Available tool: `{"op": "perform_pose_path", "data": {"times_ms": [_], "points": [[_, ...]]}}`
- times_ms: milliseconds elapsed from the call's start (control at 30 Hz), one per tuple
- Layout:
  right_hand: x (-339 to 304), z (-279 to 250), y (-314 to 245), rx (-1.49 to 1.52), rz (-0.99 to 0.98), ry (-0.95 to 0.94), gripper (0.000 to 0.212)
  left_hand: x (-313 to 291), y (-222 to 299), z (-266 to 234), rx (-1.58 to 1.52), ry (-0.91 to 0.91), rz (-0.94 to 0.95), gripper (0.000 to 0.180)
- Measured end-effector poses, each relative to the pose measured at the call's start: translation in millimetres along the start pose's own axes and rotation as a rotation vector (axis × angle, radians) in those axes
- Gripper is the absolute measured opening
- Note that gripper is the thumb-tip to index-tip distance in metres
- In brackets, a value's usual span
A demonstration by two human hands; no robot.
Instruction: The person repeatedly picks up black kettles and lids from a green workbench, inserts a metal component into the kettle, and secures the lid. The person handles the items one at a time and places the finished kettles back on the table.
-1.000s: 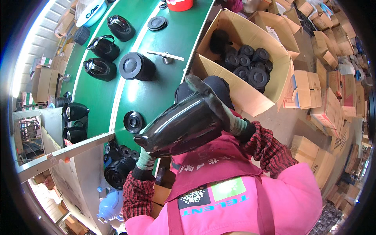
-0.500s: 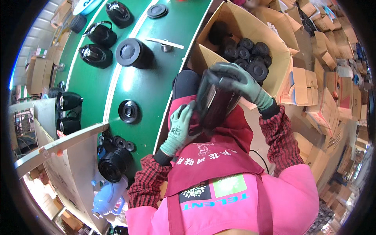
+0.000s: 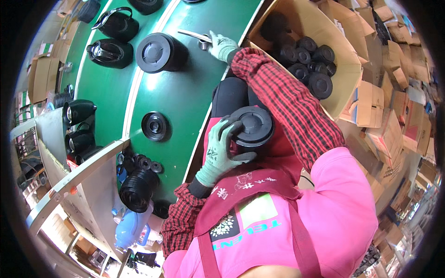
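Observation:
My left hand point(image 3: 221, 148), in a pale green glove with dark fingertips, clasps a black, round-topped jug body point(image 3: 252, 132) on my lap, its ridged round end facing up. My right hand point(image 3: 222, 46) reaches across the green table point(image 3: 178, 92), its fingers closed around the near end of a flat metal bar tool point(image 3: 192, 34) with a short metal cylinder point(image 3: 204, 42) under it. Left of that tool stands another black jug body point(image 3: 155, 53) with a similar round end up. A black round disc-shaped part point(image 3: 154, 126) lies flat nearer to me.
Black handled jugs point(image 3: 110, 53) stand at the table's far left. On my right an open cardboard box point(image 3: 343, 60) holds several black round parts point(image 3: 320, 85). Stacked black rings point(image 3: 139, 190) and a blue jug point(image 3: 132, 229) sit at the lower left, beside a metal rail point(image 3: 79, 178).
My right hand has left the jug body and moved up to the metal bar tool. The jug body, tilted and blurred before, now rests on my lap with its round end up, held by my left hand.

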State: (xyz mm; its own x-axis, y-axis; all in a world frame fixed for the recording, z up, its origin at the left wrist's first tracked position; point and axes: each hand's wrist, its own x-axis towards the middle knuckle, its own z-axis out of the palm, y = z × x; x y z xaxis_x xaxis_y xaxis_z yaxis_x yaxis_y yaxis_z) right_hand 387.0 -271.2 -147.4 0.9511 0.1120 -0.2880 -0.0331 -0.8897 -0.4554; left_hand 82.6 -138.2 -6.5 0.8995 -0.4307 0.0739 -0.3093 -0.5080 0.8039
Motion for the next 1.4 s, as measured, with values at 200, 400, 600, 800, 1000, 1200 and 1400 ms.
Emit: {"op": "perform_pose_path", "data": {"times_ms": [200,400,600,800,1000,1200,1400], "points": [[-145,-91,57,0.518,-0.488,-0.216,0.044,61,-6,-60,0.105,0.4,0.025,0.056],[-269,-156,37,0.047,-0.443,-0.332,0.041,108,2,-50,0.076,-0.44,-0.149,0.035],[-251,-124,58,-0.088,-0.774,0.0,0.047,91,28,-35,0.453,-0.272,-0.136,0.035],[-289,-139,38,-0.015,-0.63,-0.192,0.057,79,8,-54,0.153,-0.343,-0.007,0.049],[-231,-119,46,1.377,-0.5,-0.354,0.055,82,36,-51,0.368,-0.401,-0.104,0.035],[-325,-100,-65,0.525,-0.967,-0.005,0.091,118,-76,1,0.337,-0.054,0.58,0.046],[-293,-102,-68,1.098,-0.878,0.078,0.072,114,-28,125,-2.245,0.257,0.593,0.063]]}}
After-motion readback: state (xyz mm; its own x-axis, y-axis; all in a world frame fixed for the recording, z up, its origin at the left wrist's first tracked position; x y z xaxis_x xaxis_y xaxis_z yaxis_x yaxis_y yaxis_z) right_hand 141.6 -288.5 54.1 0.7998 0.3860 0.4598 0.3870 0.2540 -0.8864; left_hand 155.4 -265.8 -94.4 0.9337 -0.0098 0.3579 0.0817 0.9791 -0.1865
